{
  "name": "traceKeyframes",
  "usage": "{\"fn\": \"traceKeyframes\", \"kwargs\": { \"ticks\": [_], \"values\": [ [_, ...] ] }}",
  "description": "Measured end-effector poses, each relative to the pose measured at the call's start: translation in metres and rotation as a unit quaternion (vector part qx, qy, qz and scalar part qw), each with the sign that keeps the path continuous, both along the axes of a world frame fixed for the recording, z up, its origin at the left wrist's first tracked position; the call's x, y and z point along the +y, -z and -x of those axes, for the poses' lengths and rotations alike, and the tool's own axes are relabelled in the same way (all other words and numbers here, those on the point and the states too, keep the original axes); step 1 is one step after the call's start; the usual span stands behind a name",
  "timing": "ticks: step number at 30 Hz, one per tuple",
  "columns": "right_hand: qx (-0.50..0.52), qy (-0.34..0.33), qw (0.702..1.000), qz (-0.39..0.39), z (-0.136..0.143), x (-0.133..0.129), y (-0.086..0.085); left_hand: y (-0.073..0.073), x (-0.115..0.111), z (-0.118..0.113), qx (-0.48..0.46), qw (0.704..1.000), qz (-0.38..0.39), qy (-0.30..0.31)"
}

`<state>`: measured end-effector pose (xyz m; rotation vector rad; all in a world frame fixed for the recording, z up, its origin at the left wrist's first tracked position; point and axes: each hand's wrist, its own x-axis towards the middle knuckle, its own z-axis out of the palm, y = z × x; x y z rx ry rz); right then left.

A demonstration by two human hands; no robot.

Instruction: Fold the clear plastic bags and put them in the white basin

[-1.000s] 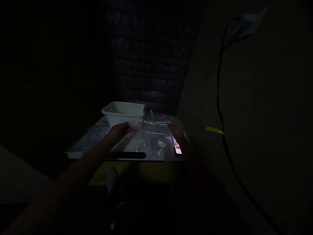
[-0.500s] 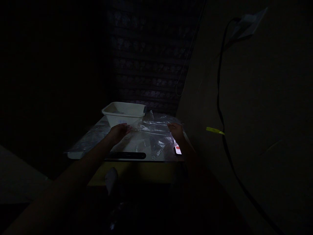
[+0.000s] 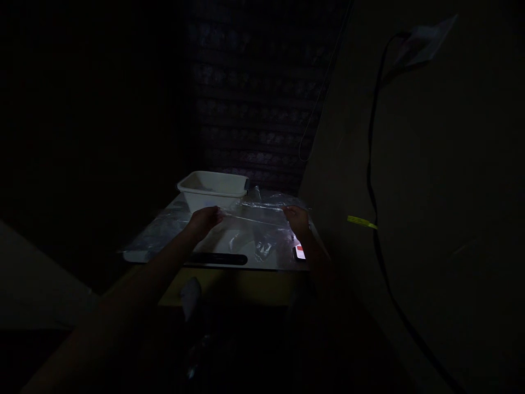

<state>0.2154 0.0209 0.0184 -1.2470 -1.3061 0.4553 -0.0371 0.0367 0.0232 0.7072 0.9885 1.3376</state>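
From where I stand, the clear plastic film is drawn out between the two hands, just above the table and in front of the pale tub; to handle it well, I'd say, the pull wants to be even from both sides, firm enough to take out the slack yet gentle, since film this thin would likely stretch or tear; a grip right at the edge should help, and so would more light, as the clear layers are hard to tell apart in this gloom.

The left hand reaches in with the forearm slanting up from the lower left, its fingertips pinched together on the film's near end, just beside the tub; the right hand mirrors it at about the same height, fingers curled inward and closed on the other end, its forearm passing near the lit phone; the exact set of each thumb is too dark for me to make out; more crumpled plastic lies on the table below the film.
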Motion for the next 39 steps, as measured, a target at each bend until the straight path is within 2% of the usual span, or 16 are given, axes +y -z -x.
{"fn": "traceKeyframes", "kwargs": {
  "ticks": [5,12,16,22,26,30,34,39],
  "values": [
    [-0.002,-0.023,1.0,-0.003,0.002,-0.005,-0.002,-0.004,-0.004,0.002,0.011,0.999,-0.019,-0.035],
    [0.015,-0.023,1.0,0.0,0.004,-0.005,0.002,-0.003,-0.005,0.004,0.004,0.998,-0.043,-0.052],
    [0.045,-0.02,0.999,0.003,0.004,-0.006,0.001,-0.001,-0.001,0.007,-0.002,0.997,-0.058,-0.048],
    [0.035,-0.055,0.997,0.028,0.003,-0.007,0.003,0.002,0.003,0.012,0.019,0.996,-0.075,-0.04],
    [0.059,-0.038,0.997,0.04,0.0,0.0,0.011,0.004,0.004,0.013,0.01,0.996,-0.08,-0.049],
    [0.058,-0.007,0.998,0.004,0.0,0.006,0.016,0.002,0.005,0.012,-0.018,0.995,-0.076,-0.065],
    [0.082,0.002,0.997,0.0,0.003,0.005,0.014,-0.001,0.004,0.01,-0.039,0.997,-0.04,-0.044],
    [0.089,-0.051,0.993,0.065,0.006,-0.002,0.01,-0.002,0.001,0.007,-0.016,0.999,-0.043,-0.019]
  ]
}}
